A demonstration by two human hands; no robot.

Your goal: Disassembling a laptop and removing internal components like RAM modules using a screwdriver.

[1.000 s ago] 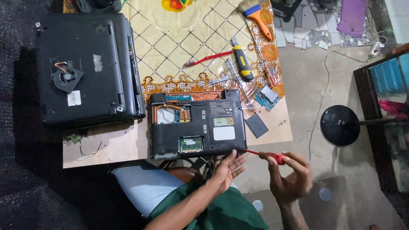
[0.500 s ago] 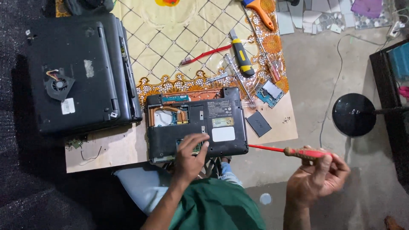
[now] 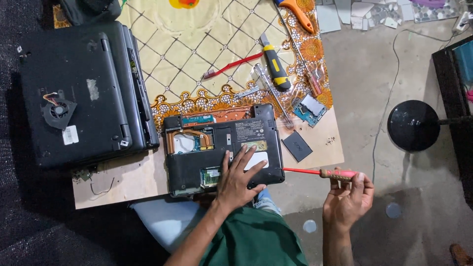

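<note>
Head view: left hand (image 3: 237,178) fingers splayed on matte laptop (image 3: 224,150); right hand (image 3: 351,196) fingers grip slim red screwdriver (image 3: 320,172).

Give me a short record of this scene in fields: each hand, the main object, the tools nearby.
left hand: flat on the small laptop
right hand: holds the red screwdriver, tip at the laptop's right edge
small laptop: upside down on the wooden board, bottom partly open
big laptop: closed, a loose fan on it
nearby tools: yellow-black screwdriver, red toothbrush
</note>
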